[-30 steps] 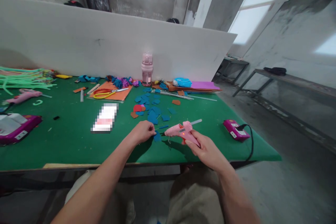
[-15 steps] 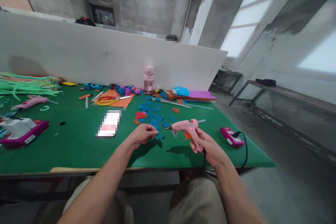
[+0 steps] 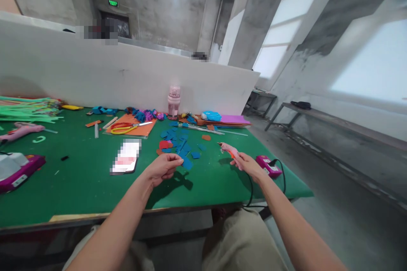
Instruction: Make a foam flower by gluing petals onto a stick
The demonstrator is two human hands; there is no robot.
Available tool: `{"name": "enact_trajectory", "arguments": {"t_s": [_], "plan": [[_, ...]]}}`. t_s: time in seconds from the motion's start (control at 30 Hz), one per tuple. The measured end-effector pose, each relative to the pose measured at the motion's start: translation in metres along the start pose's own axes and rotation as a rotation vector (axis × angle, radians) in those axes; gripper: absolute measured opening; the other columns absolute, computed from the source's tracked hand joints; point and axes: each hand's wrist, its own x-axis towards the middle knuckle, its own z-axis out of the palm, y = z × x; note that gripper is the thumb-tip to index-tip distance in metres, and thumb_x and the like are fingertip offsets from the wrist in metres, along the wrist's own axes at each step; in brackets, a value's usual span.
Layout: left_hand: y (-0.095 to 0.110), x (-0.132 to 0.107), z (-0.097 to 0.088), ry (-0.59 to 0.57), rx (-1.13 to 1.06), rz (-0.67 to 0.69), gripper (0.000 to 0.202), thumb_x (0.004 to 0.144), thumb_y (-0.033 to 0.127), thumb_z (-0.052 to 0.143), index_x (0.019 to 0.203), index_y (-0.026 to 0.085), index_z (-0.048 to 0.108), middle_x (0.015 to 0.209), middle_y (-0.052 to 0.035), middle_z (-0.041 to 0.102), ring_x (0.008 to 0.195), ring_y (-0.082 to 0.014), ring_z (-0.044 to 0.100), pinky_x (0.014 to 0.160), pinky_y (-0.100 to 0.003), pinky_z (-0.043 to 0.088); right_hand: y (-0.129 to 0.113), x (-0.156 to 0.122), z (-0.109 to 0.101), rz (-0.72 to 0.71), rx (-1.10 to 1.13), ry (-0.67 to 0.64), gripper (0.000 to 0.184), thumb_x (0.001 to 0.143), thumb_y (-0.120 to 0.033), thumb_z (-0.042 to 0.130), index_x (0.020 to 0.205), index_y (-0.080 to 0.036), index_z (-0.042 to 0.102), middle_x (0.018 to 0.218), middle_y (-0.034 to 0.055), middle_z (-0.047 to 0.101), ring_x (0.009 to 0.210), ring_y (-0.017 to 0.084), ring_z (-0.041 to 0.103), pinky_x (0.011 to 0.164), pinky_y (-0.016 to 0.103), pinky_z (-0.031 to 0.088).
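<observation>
My left hand (image 3: 163,169) pinches a small blue cut-out piece (image 3: 187,163) between thumb and fingertips, above the green table (image 3: 203,186). Its shadow falls on the tabletop below. To the right, my right hand (image 3: 249,165) is closed around the handle of a pink hot glue gun (image 3: 229,150), whose nozzle points away and to the left. Between and beyond the hands lie several loose blue pieces (image 3: 173,134), with a red piece (image 3: 165,144) and a brown piece (image 3: 206,137) among them.
Scissors (image 3: 127,128) rest on an orange sheet (image 3: 148,127). A phone (image 3: 127,156), a pink bottle (image 3: 174,101) and a second glue gun (image 3: 22,132) are on the table. A cord runs near the purple power strip (image 3: 269,166) on the right. A white panel (image 3: 127,76) stands behind.
The glue gun has moved away from the blue piece, turning so its nozzle points farther forward. My left hand has lifted slightly and the blue piece shows more. The whole view has shifted.
</observation>
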Motion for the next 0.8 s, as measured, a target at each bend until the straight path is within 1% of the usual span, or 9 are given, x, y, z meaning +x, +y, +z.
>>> {"name": "enact_trajectory", "arguments": {"t_s": [0.1,0.23,0.3,0.4,0.43,0.5,0.57,0.6,0.8], "plan": [[0.005,-0.006,-0.003,-0.012,0.011,0.022,0.029,0.065,0.040,0.064,0.069,0.016,0.047,0.043,0.0119,0.020,0.035,-0.0015,0.013,0.032,-0.016,0.011,0.012,0.009,0.010,0.002,-0.174,0.088,0.036,0.084,-0.043,0.034,0.081,-0.013,0.055,0.074,0.0078,0.063,0.062,0.015,0.054,0.059,0.026,0.039],[0.012,-0.016,-0.007,-0.015,0.087,0.042,0.029,0.066,0.041,0.062,0.071,0.017,0.047,0.044,0.0114,0.022,0.035,-0.0020,0.014,0.032,-0.017,0.011,0.015,0.012,0.020,-0.011,-0.267,0.150,0.027,0.083,-0.035,0.040,0.081,-0.012,0.055,0.080,0.0120,0.062,0.072,0.019,0.056,0.067,0.030,0.039],[0.014,-0.021,-0.009,-0.017,0.139,0.046,0.029,0.067,0.042,0.061,0.073,0.018,0.046,0.044,0.0112,0.021,0.035,-0.0025,0.015,0.032,-0.017,0.011,0.003,0.007,0.022,-0.021,-0.315,0.200,0.026,0.079,-0.035,0.047,0.081,-0.011,0.057,0.085,0.0157,0.061,0.081,0.023,0.055,0.072,0.034,0.038],[0.017,-0.027,-0.011,-0.030,0.240,0.057,0.029,0.067,0.043,0.060,0.073,0.018,0.047,0.046,0.0105,0.022,0.036,-0.0030,0.017,0.034,-0.017,0.012,-0.039,-0.008,0.029,-0.120,-0.340,0.334,0.035,0.075,-0.042,0.051,0.092,-0.013,0.057,0.099,0.0168,0.057,0.094,0.025,0.050,0.079,0.037,0.036],[0.018,-0.028,-0.011,-0.034,0.278,0.063,0.029,0.067,0.043,0.060,0.072,0.017,0.048,0.047,0.0102,0.024,0.037,-0.0031,0.018,0.034,-0.017,0.013,-0.057,-0.014,0.035,-0.210,-0.282,0.305,0.035,0.076,-0.044,0.050,0.093,-0.015,0.058,0.098,0.0138,0.058,0.092,0.023,0.051,0.079,0.035,0.037],[0.021,-0.029,-0.012,-0.029,0.349,0.085,0.028,0.066,0.042,0.060,0.070,0.017,0.049,0.048,0.0094,0.029,0.038,-0.0033,0.020,0.036,-0.018,0.014,-0.093,-0.026,0.050,-0.370,-0.041,0.019,0.032,0.082,-0.042,0.041,0.091,-0.019,0.061,0.092,0.0058,0.062,0.083,0.017,0.054,0.075,0.028,0.040],[0.023,-0.030,-0.012,-0.012,0.420,0.104,0.026,0.067,0.041,0.059,0.069,0.016,0.052,0.049,0.0081,0.035,0.040,-0.0038,0.023,0.038,-0.018,0.017,-0.120,-0.034,0.069,-0.438,0.138,-0.286,0.032,0.081,-0.041,0.042,0.089,-0.019,0.063,0.083,0.0017,0.063,0.076,0.014,0.054,0.067,0.024,0.041],[0.023,-0.030,-0.012,-0.005,0.457,0.109,0.026,0.067,0.040,0.059,0.069,0.015,0.054,0.050,0.0072,0.038,0.041,-0.0042,0.025,0.039,-0.018,0.019,-0.129,-0.036,0.078,-0.421,0.173,-0.363,0.031,0.078,-0.041,0.046,0.086,-0.018,0.064,0.076,0.0006,0.063,0.069,0.013,0.053,0.061,0.023,0.040],[0.021,-0.026,-0.011,0.000,0.574,0.150,0.023,0.066,0.037,0.059,0.065,0.014,0.058,0.059,0.0029,0.050,0.051,-0.0073,0.039,0.046,-0.018,0.028,-0.129,-0.034,0.109,-0.271,0.332,-0.407,0.018,0.068,-0.027,0.055,0.070,-0.014,0.066,0.057,-0.0024,0.056,0.053,0.009,0.044,0.051,0.020,0.033]]}}
